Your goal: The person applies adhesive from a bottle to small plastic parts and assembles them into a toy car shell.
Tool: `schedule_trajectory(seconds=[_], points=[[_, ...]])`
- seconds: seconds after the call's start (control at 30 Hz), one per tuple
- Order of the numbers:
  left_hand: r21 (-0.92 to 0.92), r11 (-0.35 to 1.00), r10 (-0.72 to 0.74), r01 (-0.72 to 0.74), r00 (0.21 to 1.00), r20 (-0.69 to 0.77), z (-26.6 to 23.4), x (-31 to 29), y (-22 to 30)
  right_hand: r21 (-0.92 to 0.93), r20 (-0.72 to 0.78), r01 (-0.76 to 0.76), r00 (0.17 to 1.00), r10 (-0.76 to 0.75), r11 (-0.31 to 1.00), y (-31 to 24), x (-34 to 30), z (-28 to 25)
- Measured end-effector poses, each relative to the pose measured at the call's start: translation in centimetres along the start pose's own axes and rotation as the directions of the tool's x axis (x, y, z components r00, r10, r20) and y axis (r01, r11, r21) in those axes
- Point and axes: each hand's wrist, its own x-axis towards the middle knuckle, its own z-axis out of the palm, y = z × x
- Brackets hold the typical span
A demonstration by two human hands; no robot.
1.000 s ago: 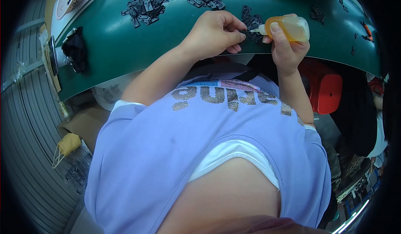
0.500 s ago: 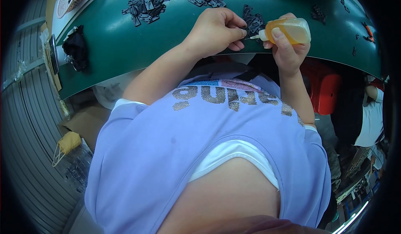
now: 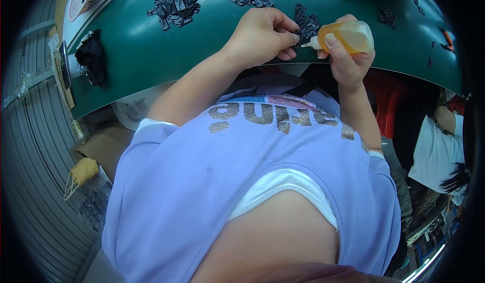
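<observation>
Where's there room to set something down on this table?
The widest bare patch of green table lies between the black bundle and the big pile. Another lies right of the bottle, nearer than the small pile. Crowded: around the left hand and bottle, with dark parts heaped just beyond.

The premises are a workshop, of the light-assembly kind. A long green-topped table [image 3: 131, 50] carries loose heaps of small, flat dark parts [image 3: 177, 3], alike in shape and sorted into separate piles. A nozzle-tipped squeeze bottle [image 3: 353, 36] of amber liquid is held at the table's near edge; an orange-handled hand tool [image 3: 447, 39] lies toward the right end. Grey ribbed wall panelling [image 3: 35, 157] runs along the left, with brown cardboard [image 3: 106, 149] near it. Red plastic seating [image 3: 386, 106], a second person in a white top [image 3: 434, 151] and a bright strip light [image 3: 424, 265] occupy the right side.
</observation>
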Motion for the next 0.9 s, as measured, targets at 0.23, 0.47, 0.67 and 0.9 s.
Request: schedule_trajectory(seconds=[0.23,0.47,0.67,0.9], points=[[-0.022,1.0,0.013,-0.013,1.0,-0.002,-0.3,-0.2,0.3,0.004,-0.099,-0.042,0.994,0.043,0.999,0.1,0.2,0.0],[0.008,0.968,0.251,-0.251,0.967,-0.03,0.6,0.4,-0.1,0.42,-0.347,-0.009,0.922,0.17,0.907,0.1,1.6,-1.6],[0.82,0.455,0.721,-0.348,0.685,-0.109,-2.4,4.1,2.1,0.42,-0.35,0.002,0.923,0.16,0.908,0.0,1.7,-1.5],[0.902,0.427,0.472,-0.064,0.866,-0.162,-4.1,5.5,4.9,0.4,-0.361,-0.009,0.918,0.167,0.916,0.2,1.6,-1.4]])
